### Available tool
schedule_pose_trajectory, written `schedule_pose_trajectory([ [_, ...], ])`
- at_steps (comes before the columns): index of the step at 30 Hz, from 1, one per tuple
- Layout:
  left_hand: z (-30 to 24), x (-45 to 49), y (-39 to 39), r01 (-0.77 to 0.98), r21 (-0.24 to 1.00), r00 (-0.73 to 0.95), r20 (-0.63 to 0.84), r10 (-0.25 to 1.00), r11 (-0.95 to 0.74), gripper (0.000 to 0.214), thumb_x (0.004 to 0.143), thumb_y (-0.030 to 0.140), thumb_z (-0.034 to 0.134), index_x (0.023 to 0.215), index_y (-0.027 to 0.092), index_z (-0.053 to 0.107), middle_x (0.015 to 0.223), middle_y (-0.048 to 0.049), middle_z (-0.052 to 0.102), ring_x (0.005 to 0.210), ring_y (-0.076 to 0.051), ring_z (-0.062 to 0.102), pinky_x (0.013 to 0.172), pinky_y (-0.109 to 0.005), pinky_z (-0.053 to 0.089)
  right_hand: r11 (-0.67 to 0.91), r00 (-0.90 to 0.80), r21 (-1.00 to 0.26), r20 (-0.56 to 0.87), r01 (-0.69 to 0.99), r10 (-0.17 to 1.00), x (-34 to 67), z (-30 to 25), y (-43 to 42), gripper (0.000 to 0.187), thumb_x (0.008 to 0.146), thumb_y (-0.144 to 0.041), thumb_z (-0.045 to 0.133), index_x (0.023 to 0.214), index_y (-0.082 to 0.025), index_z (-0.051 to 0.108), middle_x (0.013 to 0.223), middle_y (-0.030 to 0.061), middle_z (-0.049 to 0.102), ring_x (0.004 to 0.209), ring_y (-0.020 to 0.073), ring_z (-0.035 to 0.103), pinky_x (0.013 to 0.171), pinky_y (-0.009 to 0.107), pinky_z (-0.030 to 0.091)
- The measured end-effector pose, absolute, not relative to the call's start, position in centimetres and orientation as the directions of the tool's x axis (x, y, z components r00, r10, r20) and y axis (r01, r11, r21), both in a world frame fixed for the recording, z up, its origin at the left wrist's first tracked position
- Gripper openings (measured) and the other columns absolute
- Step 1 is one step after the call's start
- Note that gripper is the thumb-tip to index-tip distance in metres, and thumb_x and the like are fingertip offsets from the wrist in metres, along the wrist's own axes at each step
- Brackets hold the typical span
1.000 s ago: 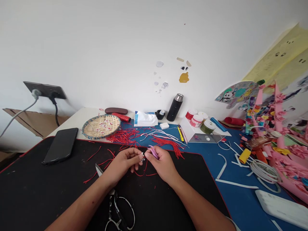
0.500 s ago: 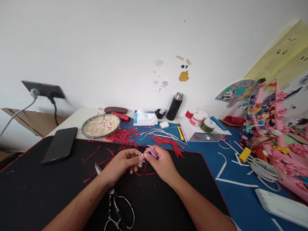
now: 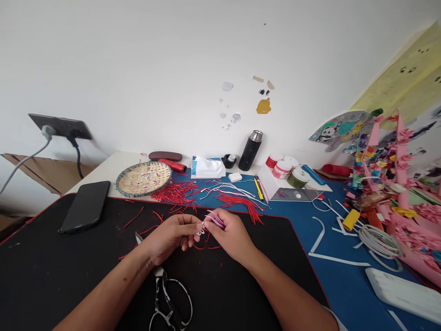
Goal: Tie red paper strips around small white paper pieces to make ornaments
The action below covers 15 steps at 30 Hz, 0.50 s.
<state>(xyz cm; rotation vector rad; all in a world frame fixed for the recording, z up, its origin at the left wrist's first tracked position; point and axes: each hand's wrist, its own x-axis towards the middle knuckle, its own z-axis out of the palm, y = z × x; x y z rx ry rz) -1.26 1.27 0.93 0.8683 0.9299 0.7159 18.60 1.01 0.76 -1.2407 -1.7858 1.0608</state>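
Over the black mat, my left hand [image 3: 179, 231] pinches a small white looped cord [image 3: 200, 232] between thumb and finger. My right hand [image 3: 230, 232] is close against it, its thumb and finger meeting at the cord's upper end. Slim purple tweezers [image 3: 216, 218] lie in the right hand, their two arms apart and pointing up to the left. Fingers hide part of the cord and of the tweezers. Scissors [image 3: 167, 299] with black-and-white handles rest on the mat beneath my left forearm. Red cord pieces [image 3: 133, 217] are scattered near the left hand.
Behind the hands are a woven basket [image 3: 120, 188] with small red-and-white pieces, heaps of red cords [image 3: 179, 193], white cords [image 3: 237, 189] and a black flask [image 3: 250, 151]. A phone [image 3: 85, 207] lies left. To the right are paper strips [image 3: 339, 260], a coiled cable [image 3: 379, 241] and pink paper crafts.
Both hands stay together at the white cord with small finger shifts. The tweezers have turned slightly, so both arms now show apart. The view has tilted a little.
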Motion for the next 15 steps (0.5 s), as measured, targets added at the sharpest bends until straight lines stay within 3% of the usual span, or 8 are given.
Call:
schedule_pose_trajectory([
  [15, 1.14, -1.55, 1.26, -0.127, 0.85, 0.47, -0.402, 0.786, 0.511, 0.038, 0.063, 0.043, 0.094, 0.076, 0.012, 0.076, 0.063, -0.0023, 0.068, 0.05, -0.009, 0.052, 0.044, -0.019, 0.033, 0.273, -0.364, -0.853, 0.107, 0.444, 0.925, 18.69, 1.33, 0.77, 0.007, 0.093, -0.027, 0.064, 0.088, -0.021, 0.064, 0.07, -0.0037, 0.062, 0.06, 0.0125, 0.052, 0.058, 0.024, 0.036],
])
